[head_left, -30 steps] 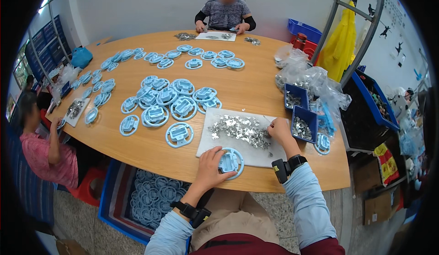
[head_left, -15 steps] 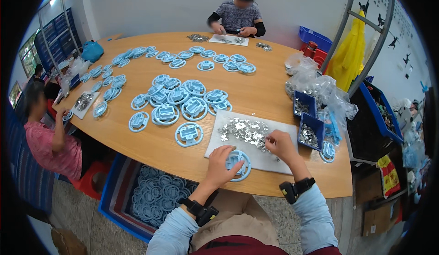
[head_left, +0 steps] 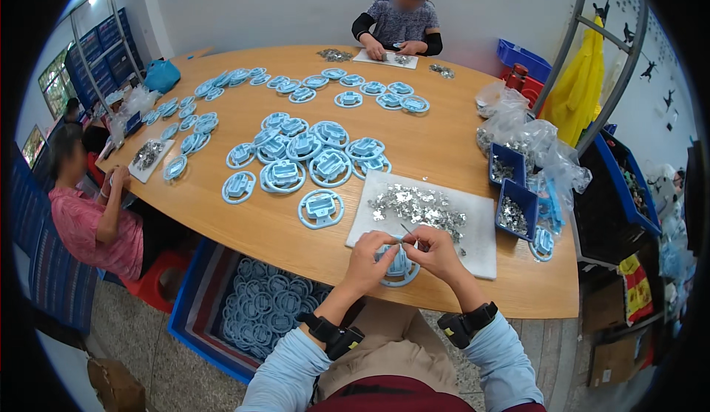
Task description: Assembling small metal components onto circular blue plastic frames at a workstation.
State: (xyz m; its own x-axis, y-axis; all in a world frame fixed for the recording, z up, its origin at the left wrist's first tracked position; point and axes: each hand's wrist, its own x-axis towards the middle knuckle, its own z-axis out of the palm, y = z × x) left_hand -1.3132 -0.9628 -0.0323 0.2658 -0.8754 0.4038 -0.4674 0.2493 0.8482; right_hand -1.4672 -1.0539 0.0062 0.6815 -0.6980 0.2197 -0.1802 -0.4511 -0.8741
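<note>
A light blue plastic wheel (head_left: 400, 270), ring-shaped with a raised centre, lies at the table's near edge. My left hand (head_left: 367, 260) grips its left side, fingers curled over the top and thumb across the ring. Close against it, my right hand (head_left: 436, 252) is closed, its fingertips meeting the left ones above the wheel. A thin dark stick-like piece (head_left: 405, 229) sticks out from the right fingertips; its exact kind is unclear. Just beyond both hands, a heap of small shiny metal pieces (head_left: 418, 206) lies on a white board (head_left: 481, 257).
Several blue wheels (head_left: 303, 146) are piled beyond the board's left. Two blue bins (head_left: 517, 211) of metal pieces stand at right, beside plastic bags (head_left: 543, 153). A blue crate (head_left: 194, 294) of wheels sits below the table. One person works opposite, another at the left.
My right hand has moved left from the metal heap to the wheel, and a thin piece now shows at its fingertips. My left hand stays at the wheel. The view has shifted slightly.
</note>
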